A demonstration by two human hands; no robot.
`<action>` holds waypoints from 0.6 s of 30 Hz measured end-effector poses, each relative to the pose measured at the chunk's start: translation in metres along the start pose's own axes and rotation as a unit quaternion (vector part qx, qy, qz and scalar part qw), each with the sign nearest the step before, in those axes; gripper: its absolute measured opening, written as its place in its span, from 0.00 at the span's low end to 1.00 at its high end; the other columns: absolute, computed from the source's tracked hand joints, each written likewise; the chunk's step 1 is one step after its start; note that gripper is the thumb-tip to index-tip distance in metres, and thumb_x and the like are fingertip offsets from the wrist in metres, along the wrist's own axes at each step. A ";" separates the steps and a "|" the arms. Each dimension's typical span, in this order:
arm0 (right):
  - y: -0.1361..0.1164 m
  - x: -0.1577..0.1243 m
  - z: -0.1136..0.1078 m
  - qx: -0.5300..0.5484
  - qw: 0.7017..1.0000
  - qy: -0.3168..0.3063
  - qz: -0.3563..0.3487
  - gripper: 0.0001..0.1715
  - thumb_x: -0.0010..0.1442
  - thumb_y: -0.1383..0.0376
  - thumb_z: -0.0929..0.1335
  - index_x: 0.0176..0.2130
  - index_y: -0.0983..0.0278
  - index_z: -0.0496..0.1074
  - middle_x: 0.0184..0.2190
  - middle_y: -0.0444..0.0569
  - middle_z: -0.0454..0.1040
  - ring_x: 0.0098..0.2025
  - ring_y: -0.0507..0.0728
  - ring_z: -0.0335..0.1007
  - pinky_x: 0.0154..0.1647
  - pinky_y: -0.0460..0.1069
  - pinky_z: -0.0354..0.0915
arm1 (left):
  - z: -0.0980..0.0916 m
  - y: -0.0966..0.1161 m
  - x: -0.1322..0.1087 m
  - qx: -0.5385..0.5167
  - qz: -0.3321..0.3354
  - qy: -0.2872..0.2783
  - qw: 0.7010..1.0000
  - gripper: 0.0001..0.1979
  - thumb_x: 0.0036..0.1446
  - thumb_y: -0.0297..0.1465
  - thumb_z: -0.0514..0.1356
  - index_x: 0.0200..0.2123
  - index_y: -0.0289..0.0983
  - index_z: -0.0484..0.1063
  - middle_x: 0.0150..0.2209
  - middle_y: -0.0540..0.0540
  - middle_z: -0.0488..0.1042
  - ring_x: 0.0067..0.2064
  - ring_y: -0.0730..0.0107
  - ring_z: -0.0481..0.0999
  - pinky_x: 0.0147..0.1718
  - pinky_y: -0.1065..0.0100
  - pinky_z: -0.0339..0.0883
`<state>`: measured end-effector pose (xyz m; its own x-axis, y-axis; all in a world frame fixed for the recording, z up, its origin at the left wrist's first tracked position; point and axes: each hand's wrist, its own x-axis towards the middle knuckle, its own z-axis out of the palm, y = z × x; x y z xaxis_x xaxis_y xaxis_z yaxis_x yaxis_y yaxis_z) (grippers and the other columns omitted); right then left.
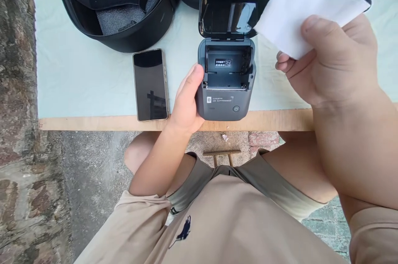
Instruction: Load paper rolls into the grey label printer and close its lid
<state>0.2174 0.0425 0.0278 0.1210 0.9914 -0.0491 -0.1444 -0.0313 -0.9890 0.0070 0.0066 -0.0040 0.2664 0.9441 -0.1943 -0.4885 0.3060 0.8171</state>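
A dark grey portable label printer (224, 104) lies near the table's front edge with its lid (228, 11) swung up and back. Its inner compartment shows no roll, only a small printed sticker on the back wall. My left hand (188, 104) grips the printer's left side, thumb along the edge. To the right of the lid, my right hand (338, 56) pinches a white piece of paper (298, 11) between thumb and fingers. A dark, white-rimmed round end shows behind the paper's right corner; I cannot tell what it belongs to.
A smartphone (151, 85) with a dark screen lies left of the printer, reaching the wooden table edge (93, 123). An open black zip case (124, 40) with grey foam and a strap stands at the back left. A stone wall (18, 131) borders the left side.
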 end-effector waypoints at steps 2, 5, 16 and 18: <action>-0.002 -0.001 0.000 -0.018 1.000 0.017 0.006 0.22 0.42 0.54 0.80 0.34 0.56 0.72 0.39 0.44 0.75 0.32 0.52 0.71 0.22 0.47 0.67 | -0.002 -0.001 0.001 -0.011 0.003 -0.016 1.000 0.26 0.66 0.51 0.47 0.48 0.40 0.75 0.50 0.44 0.79 0.65 0.53 0.71 0.61 0.55 0.70; -0.005 -0.002 -0.001 -0.040 0.999 0.013 -0.018 0.31 0.35 0.48 0.82 0.35 0.53 0.69 0.38 0.41 0.72 0.37 0.54 0.73 0.21 0.48 0.67 | -0.005 -0.003 0.002 -0.016 0.007 -0.031 0.999 0.26 0.68 0.48 0.45 0.48 0.40 0.76 0.50 0.44 0.79 0.64 0.54 0.72 0.62 0.54 0.69; 0.001 0.016 -0.004 0.036 0.986 0.008 0.162 0.17 0.42 0.71 0.70 0.33 0.57 0.63 0.36 0.45 0.65 0.33 0.51 0.65 0.25 0.49 0.60 | -0.004 -0.002 0.000 -0.023 0.018 -0.023 0.999 0.26 0.70 0.45 0.43 0.47 0.40 0.77 0.45 0.45 0.81 0.65 0.57 0.72 0.64 0.57 0.66; 0.002 0.013 -0.003 0.008 0.992 -0.012 0.124 0.19 0.44 0.72 0.71 0.34 0.56 0.63 0.30 0.43 0.61 0.29 0.49 0.62 0.26 0.49 0.61 | -0.003 0.000 0.000 -0.026 0.011 -0.018 0.999 0.26 0.70 0.45 0.43 0.47 0.39 0.77 0.46 0.45 0.81 0.64 0.57 0.72 0.64 0.57 0.67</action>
<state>0.2212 0.0550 0.0253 0.0565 0.9562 -0.2873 -0.1828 -0.2730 -0.9445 0.0045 0.0065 -0.0061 0.2844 0.9460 -0.1556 -0.5362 0.2915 0.7922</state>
